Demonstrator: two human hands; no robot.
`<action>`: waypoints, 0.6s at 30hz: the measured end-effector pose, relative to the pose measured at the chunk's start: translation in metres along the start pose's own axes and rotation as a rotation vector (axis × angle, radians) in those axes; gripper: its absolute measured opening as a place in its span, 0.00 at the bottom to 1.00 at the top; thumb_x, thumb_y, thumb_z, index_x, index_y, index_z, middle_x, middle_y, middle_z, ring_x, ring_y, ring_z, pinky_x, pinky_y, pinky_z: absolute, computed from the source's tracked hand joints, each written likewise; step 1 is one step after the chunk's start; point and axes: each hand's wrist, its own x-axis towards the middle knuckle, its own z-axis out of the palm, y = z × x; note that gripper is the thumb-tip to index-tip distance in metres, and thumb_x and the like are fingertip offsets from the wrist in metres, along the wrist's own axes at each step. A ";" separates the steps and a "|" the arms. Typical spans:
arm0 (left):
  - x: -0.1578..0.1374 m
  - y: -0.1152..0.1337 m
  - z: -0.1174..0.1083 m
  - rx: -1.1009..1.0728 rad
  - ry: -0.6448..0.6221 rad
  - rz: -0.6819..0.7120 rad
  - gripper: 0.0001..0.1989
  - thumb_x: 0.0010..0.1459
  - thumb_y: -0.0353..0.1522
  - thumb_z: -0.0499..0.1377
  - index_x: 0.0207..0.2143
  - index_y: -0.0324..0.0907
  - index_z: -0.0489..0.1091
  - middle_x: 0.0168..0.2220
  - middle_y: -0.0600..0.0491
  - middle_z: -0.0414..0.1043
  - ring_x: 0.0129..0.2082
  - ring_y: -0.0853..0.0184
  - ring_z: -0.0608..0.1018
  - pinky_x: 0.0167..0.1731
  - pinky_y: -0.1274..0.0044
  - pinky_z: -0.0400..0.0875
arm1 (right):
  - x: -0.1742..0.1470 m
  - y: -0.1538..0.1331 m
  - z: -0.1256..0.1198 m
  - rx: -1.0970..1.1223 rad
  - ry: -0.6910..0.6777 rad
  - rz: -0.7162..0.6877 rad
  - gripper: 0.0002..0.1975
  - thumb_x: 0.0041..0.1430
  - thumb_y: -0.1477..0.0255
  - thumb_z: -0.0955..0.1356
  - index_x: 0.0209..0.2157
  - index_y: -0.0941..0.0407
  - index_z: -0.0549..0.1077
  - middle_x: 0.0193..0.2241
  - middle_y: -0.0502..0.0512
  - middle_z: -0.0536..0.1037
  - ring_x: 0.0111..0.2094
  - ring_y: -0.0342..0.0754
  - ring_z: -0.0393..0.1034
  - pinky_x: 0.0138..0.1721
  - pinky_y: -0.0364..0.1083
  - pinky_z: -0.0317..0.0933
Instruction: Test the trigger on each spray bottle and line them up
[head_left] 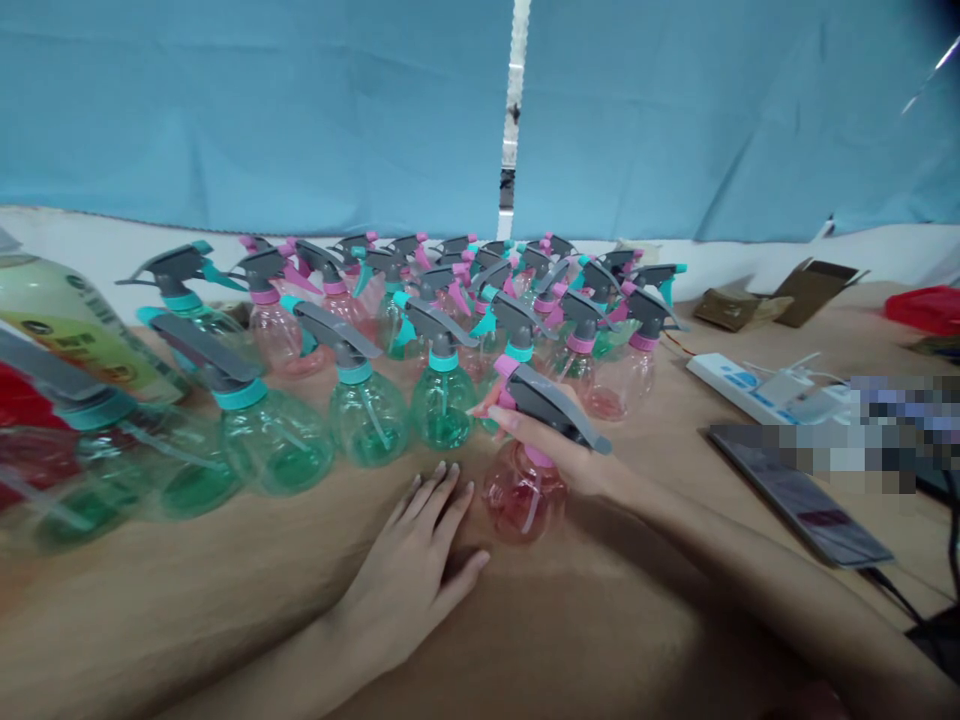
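1. Right hand reaches in from the right, fingers curled around the neck of the pink trigger spray bottle, which is upright just right of the left hand.
2. Left hand lies palm-down on the table, fingers extended, slightly spread, grasping nothing.
3. Green trigger spray bottles crowd just behind; smartphone and power strip lie to the right.

You have one view, from the camera on your head, facing forward and tipped down over the flat light-brown tabletop. Take the round, pink-tinted clear plastic spray bottle with the grey trigger head as landmark: it is close to you, slightly right of the frame's middle. Your bare forearms enter nearer than it; beyond it, your view ends at the creased blue cloth sheet.
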 end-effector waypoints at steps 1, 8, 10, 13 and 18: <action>0.000 0.000 0.000 -0.001 0.002 0.000 0.29 0.65 0.46 0.47 0.59 0.33 0.58 0.61 0.40 0.58 0.61 0.55 0.61 0.57 0.61 0.57 | 0.000 0.000 0.000 -0.014 0.002 0.000 0.08 0.60 0.63 0.65 0.35 0.53 0.70 0.26 0.48 0.67 0.30 0.44 0.65 0.34 0.45 0.61; 0.000 -0.001 0.002 -0.012 0.021 -0.001 0.29 0.65 0.46 0.47 0.59 0.34 0.58 0.61 0.40 0.58 0.61 0.55 0.61 0.57 0.61 0.56 | -0.004 0.002 -0.001 -0.080 0.053 -0.003 0.09 0.60 0.63 0.65 0.28 0.52 0.67 0.24 0.47 0.63 0.25 0.42 0.61 0.30 0.43 0.59; -0.001 -0.001 0.003 -0.008 0.026 0.001 0.29 0.65 0.46 0.48 0.59 0.34 0.58 0.61 0.40 0.59 0.61 0.55 0.61 0.57 0.62 0.56 | -0.004 0.003 -0.001 -0.085 0.048 -0.005 0.10 0.61 0.63 0.65 0.27 0.52 0.67 0.23 0.47 0.63 0.25 0.42 0.61 0.30 0.44 0.59; -0.001 -0.002 0.003 -0.013 0.027 0.002 0.29 0.65 0.45 0.48 0.59 0.34 0.58 0.61 0.41 0.58 0.61 0.55 0.61 0.57 0.61 0.56 | -0.005 0.005 -0.001 -0.073 0.056 0.005 0.12 0.60 0.62 0.65 0.26 0.52 0.67 0.23 0.47 0.63 0.25 0.43 0.61 0.30 0.44 0.59; -0.001 -0.001 0.001 -0.025 0.017 0.000 0.29 0.65 0.45 0.48 0.59 0.33 0.58 0.61 0.40 0.58 0.61 0.54 0.60 0.58 0.61 0.56 | -0.003 0.006 0.000 0.010 0.024 0.026 0.10 0.60 0.62 0.66 0.30 0.53 0.69 0.26 0.48 0.68 0.28 0.43 0.64 0.33 0.44 0.60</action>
